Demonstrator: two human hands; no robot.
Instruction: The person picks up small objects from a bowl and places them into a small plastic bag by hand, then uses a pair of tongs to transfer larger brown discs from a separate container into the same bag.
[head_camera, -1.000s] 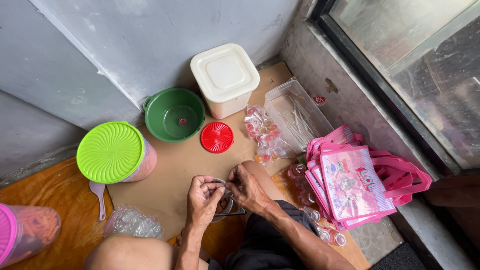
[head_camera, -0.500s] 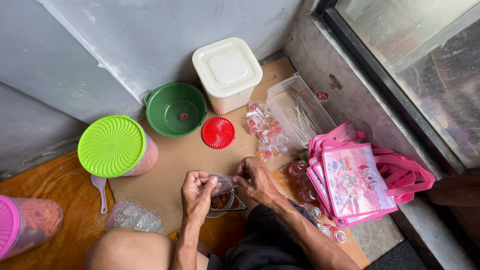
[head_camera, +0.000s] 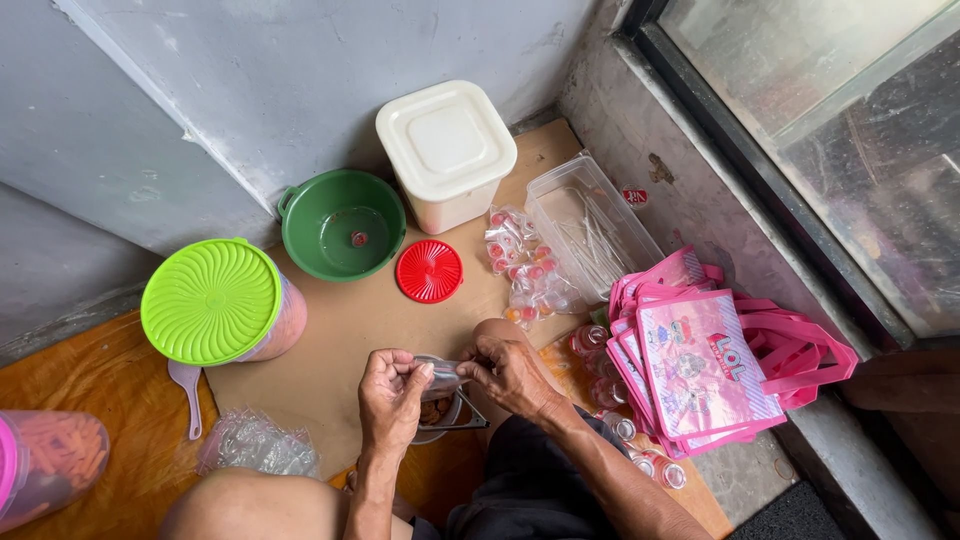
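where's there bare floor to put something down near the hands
Bare brown mat lies between the green-lidded tub, the red lid and the left hand. It is crowded on the right: small packets, a clear tray and pink bags pack around the right hand.

The person is wearing dark shorts (head_camera: 530, 480); both forearms are showing bare, with no sleeves, and the left hand (head_camera: 392, 392) and right hand (head_camera: 512, 372) are ungloved.

Small clear plastic bag (head_camera: 443, 373) pinched between both hands, above floor
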